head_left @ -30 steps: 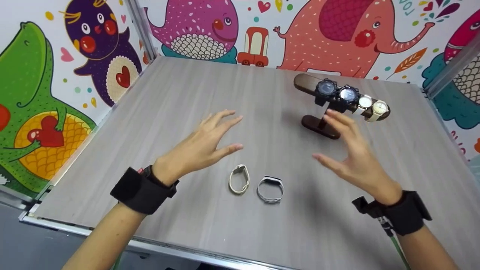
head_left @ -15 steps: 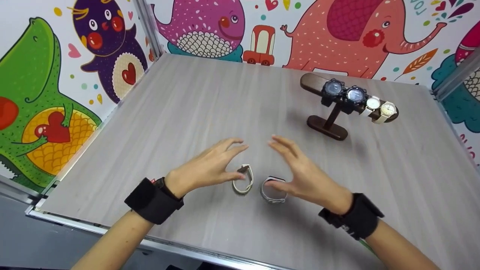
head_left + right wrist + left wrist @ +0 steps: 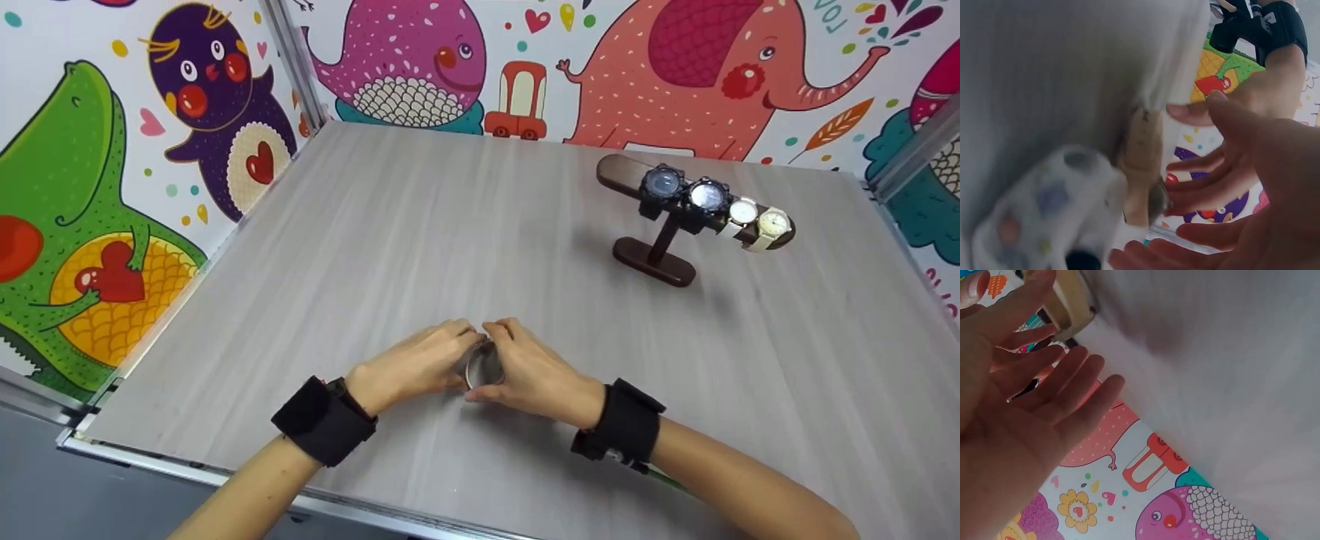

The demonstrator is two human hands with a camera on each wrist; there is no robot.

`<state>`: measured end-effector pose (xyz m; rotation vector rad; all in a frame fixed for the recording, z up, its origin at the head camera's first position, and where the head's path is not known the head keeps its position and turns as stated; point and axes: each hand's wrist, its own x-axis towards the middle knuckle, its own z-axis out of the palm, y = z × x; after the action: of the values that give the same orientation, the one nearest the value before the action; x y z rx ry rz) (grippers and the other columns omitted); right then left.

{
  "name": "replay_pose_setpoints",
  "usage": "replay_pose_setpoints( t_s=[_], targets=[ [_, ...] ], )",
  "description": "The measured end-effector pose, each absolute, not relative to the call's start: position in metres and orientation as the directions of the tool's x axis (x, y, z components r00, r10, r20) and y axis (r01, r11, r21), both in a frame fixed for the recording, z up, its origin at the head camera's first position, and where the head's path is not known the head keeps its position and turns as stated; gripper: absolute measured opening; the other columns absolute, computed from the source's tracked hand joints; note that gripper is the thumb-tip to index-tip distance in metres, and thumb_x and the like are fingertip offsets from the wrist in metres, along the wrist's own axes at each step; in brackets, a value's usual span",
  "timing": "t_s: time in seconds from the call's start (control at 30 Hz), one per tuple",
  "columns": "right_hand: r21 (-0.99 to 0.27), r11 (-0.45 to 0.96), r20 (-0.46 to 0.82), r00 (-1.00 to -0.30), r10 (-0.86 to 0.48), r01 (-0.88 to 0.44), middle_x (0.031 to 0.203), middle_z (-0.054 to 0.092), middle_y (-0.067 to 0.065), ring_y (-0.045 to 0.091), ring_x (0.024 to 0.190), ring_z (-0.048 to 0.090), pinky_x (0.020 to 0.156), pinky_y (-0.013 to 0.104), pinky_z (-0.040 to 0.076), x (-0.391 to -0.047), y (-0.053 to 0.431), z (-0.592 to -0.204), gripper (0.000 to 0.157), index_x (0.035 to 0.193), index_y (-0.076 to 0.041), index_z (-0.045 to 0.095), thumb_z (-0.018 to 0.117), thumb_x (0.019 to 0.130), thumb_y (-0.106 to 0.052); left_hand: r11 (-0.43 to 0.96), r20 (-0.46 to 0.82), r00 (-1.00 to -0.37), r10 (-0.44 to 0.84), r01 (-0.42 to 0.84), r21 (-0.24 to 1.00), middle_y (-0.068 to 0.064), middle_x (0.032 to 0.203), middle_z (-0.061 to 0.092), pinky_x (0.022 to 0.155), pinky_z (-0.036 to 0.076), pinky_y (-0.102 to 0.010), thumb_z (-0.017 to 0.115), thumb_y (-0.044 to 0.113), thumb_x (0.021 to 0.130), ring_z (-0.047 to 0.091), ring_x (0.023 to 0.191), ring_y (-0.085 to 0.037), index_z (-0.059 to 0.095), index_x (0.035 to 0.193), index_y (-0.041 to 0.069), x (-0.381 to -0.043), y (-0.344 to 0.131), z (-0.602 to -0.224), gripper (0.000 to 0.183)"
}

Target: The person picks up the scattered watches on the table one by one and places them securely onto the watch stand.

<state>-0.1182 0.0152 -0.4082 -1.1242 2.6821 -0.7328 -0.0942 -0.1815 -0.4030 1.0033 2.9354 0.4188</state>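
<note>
A cream-strapped wristwatch [image 3: 471, 367] stands on its side as a closed loop between the two hands. On its left is my left hand [image 3: 420, 361], thumb near the strap and fingertips right at the watch's far end. My right hand [image 3: 540, 375] arches around the other side, its thumb by the near end of the loop. In the left wrist view the left fingers [image 3: 1086, 374] are extended beside the cream strap [image 3: 1069, 304]. A pale fitness band [image 3: 1055, 208] shows blurred and close in the right wrist view. From the head view, the right hand hides it.
A dark wooden watch stand [image 3: 654, 261] at the back right bears several watches, two black [image 3: 663, 182] and others pale. Cartoon-printed panels [image 3: 420, 60] wall the grey wood-look table [image 3: 375, 225] at the back and sides. A metal edge [image 3: 405, 517] runs along its front.
Both hands have come down and together around the cream watch, the right hand travelling left from beside the stand. The fitness band has become hidden in the head view.
</note>
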Motion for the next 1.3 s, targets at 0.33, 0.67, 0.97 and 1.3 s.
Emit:
replay_pose_setpoints(
  t_s=[0.33,0.67,0.97,1.3],
  targets=[
    [-0.454,0.672,0.042,-0.767,-0.64,-0.585,0.109,0.06,0.015,0.027,0.096,0.059,0.083,0.042,0.057,-0.119,0.007,-0.419,0.075,0.13,0.005,0.055,0.086,0.078,-0.04,0.789,0.102,-0.81,0.578,0.586,0.186,-0.013,0.107,0.068,0.086,0.06,-0.037,0.08,0.022,0.083,0.067,0.096,-0.025,0.066,0.118,-0.002,-0.099,-0.174,-0.41,0.045],
    [-0.436,0.649,0.12,-0.755,-0.645,-0.623,0.095,0.061,0.014,0.026,0.083,0.06,0.072,0.04,0.057,-0.126,0.008,-0.421,0.047,0.107,0.008,0.064,0.086,0.076,-0.019,0.787,0.193,-0.805,0.561,0.591,0.177,-0.012,0.098,0.068,0.08,0.06,-0.037,0.081,0.01,0.08,0.067,0.089,-0.026,0.069,0.108,-0.003,-0.104,-0.172,-0.415,0.033],
    [-0.498,0.619,0.095,-0.748,-0.657,-0.607,0.098,0.063,0.015,0.024,0.084,0.06,0.07,0.035,0.055,-0.134,0.012,-0.423,0.042,0.11,0.007,0.064,0.08,0.073,-0.007,0.777,0.172,-0.825,0.539,0.565,0.276,-0.015,0.104,0.069,0.085,0.06,-0.04,0.079,0.009,0.084,0.068,0.098,-0.029,0.067,0.117,-0.005,-0.109,-0.176,-0.411,0.038],
    [-0.742,0.524,0.019,-0.793,-0.608,-0.419,0.121,0.063,0.015,0.027,0.103,0.062,0.084,0.04,0.058,-0.149,0.027,-0.401,0.052,0.132,-0.001,0.059,0.071,0.082,-0.008,0.649,0.103,-0.92,0.378,0.343,0.679,-0.019,0.134,0.061,0.1,0.054,-0.048,0.071,0.026,0.093,0.061,0.122,-0.036,0.052,0.142,-0.003,-0.118,-0.185,-0.392,0.06]
  ],
)
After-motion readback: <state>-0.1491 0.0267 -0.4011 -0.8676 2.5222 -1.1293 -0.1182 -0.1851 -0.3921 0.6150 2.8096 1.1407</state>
